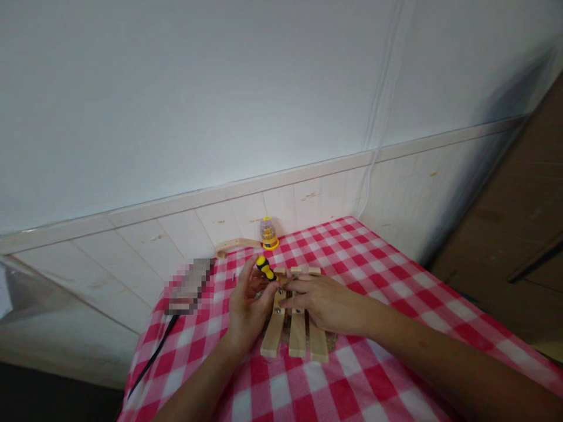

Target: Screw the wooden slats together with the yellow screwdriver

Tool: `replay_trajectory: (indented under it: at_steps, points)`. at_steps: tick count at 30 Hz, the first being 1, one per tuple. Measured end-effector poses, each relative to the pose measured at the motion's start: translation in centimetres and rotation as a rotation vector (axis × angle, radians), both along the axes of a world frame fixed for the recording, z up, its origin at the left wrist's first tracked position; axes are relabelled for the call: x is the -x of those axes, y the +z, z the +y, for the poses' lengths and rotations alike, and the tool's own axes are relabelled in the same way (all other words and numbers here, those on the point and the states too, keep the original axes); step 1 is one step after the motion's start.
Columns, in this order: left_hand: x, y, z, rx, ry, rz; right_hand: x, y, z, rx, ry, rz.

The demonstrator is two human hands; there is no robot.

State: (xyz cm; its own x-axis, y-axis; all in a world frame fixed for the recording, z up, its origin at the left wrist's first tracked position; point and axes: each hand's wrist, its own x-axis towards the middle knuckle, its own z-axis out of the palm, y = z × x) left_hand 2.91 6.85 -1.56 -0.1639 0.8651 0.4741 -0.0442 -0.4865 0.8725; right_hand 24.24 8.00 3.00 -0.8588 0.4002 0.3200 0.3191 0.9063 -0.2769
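A small rack of wooden slats [295, 333] lies on a red-and-white checked tablecloth [373, 375]. My left hand [247, 305] grips a yellow-and-black screwdriver [266, 268], its tip pointing down at the leftmost slat. My right hand [328, 303] rests flat over the far part of the slats, fingers pressing on the wood. Small metal screws show between the fingers.
A yellow-based clear case of screwdriver bits [269, 233] stands at the table's far edge by the wall. A curved wooden piece [235, 245] lies beside it. A blurred dark object [189, 287] with a black cable [153, 357] sits at the left. The floor drops off at the right.
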Motion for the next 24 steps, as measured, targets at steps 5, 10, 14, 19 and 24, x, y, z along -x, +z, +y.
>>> replay_trajectory:
  at_steps: [5,10,14,19,24]
  points:
    - [0.2,-0.2,-0.2,-0.001,-0.033,0.024,0.0,0.0,0.0,0.001,-0.023,-0.002]
    - [0.3,-0.3,-0.2,-0.011,-0.015,0.058,0.1,-0.6,0.3,-0.003,-0.016,-0.010]
    - [0.3,-0.3,-0.3,-0.020,-0.020,0.076,0.1,-1.1,0.5,-0.013,0.004,0.021]
    - [0.2,0.0,-0.6,-0.025,-0.039,0.072,0.0,-0.8,0.4,0.022,0.008,0.050]
    - [0.1,0.1,-0.5,-0.043,-0.056,0.043,0.1,-0.7,0.4,0.020,0.019,0.063]
